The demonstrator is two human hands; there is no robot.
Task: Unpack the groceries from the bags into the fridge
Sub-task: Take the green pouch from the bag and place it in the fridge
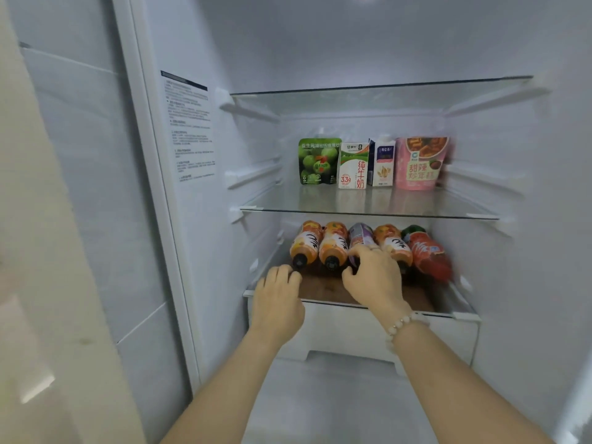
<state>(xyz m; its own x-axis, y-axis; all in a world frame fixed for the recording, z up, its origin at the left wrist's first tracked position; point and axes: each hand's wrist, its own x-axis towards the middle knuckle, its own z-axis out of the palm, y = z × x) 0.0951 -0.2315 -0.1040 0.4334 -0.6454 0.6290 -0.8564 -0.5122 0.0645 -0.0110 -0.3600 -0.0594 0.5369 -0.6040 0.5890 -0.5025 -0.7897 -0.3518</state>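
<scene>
Purple bottle [360,235] gripped by right hand [373,277] (lower shelf [330,291]); left hand [278,299] grip unclear.

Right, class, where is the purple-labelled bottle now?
Head view: the purple-labelled bottle lies on the lower shelf, centre, between two orange bottles, with the right hand gripping it.

Orange bottles [334,246]: three in the row.
Purple bottle [360,235]: just one.
Red bottle [426,251]: one.
Cartons [352,166]: two.
Pouches [318,161]: two, green and pink.
Glass shelves [368,208]: three.
</scene>
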